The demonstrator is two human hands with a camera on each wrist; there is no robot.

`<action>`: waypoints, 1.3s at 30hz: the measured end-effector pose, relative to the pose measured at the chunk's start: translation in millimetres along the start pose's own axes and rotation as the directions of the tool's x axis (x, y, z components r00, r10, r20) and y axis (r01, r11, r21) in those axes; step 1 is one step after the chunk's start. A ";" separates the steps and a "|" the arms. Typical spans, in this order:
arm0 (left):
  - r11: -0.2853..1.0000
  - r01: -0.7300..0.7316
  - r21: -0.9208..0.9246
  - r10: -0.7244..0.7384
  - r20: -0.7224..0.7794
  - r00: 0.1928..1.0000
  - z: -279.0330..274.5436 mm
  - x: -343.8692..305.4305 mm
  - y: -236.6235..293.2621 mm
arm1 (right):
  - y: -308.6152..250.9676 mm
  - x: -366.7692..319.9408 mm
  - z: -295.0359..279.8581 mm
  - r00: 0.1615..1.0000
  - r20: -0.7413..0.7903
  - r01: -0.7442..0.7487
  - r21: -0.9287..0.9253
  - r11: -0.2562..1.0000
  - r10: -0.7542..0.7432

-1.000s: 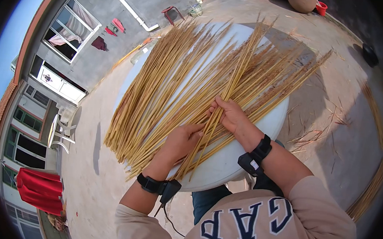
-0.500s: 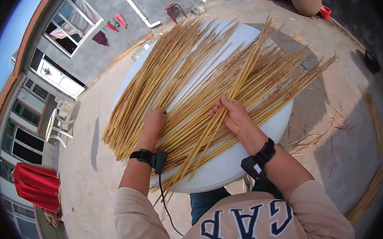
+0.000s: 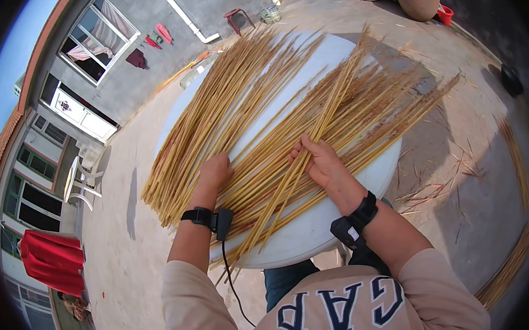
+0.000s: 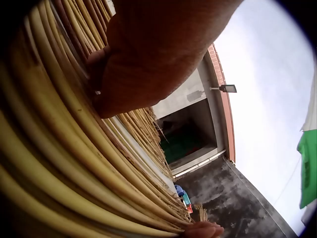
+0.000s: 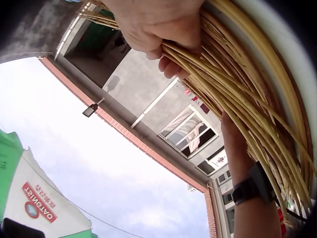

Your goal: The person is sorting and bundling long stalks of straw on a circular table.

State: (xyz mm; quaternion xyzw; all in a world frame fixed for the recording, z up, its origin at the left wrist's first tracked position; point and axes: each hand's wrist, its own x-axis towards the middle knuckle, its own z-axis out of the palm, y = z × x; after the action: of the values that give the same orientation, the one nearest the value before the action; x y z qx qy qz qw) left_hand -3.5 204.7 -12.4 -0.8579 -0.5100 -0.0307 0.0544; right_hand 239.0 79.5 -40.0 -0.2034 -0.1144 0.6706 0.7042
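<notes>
right hand (image 3: 318, 162) grasps thin bunch (image 3: 332, 102) | slanted over loose stalks (image 3: 385, 112), likely for separation | left hand (image 3: 216, 172): finger grip can't tell

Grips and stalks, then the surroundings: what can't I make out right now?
- Head view: whether the left grip holds stalks; its knuckles hide its fingertips.
- Head view: exact stalk count in the right grip, hidden by overlap.
- Head view: much of the table, covered by stalks.
- Right wrist view: the canopy's finest lettering, too small.
</notes>
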 end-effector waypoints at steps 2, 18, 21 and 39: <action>1.000 0.008 -0.015 -0.007 0.056 0.998 -5.8 -3.3 4.0 | 0.9 1.2 -1.3 1.000 0.020 -0.001 0.005 1.000 0.001; 0.978 -0.133 -0.161 0.083 -0.282 0.956 -90.5 -40.5 52.9 | 0.9 -0.5 1.2 0.997 0.070 -0.021 -0.007 1.000 0.021; 0.932 -0.296 -0.209 0.233 -0.278 0.932 -91.3 -59.0 95.7 | 0.3 -2.6 4.8 0.993 0.109 -0.050 0.026 0.998 0.047; 0.983 -0.065 -0.169 0.032 -0.189 0.981 -28.6 -28.9 28.0 | -0.8 2.9 -0.7 0.997 0.070 -0.024 0.010 1.000 0.024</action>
State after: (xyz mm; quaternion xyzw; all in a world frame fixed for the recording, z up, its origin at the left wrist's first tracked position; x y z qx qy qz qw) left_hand 7.4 162.7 11.1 -0.8649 -0.4770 -0.1537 0.0271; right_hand 240.2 82.3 -40.6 -0.1775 -0.1328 0.6863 0.6927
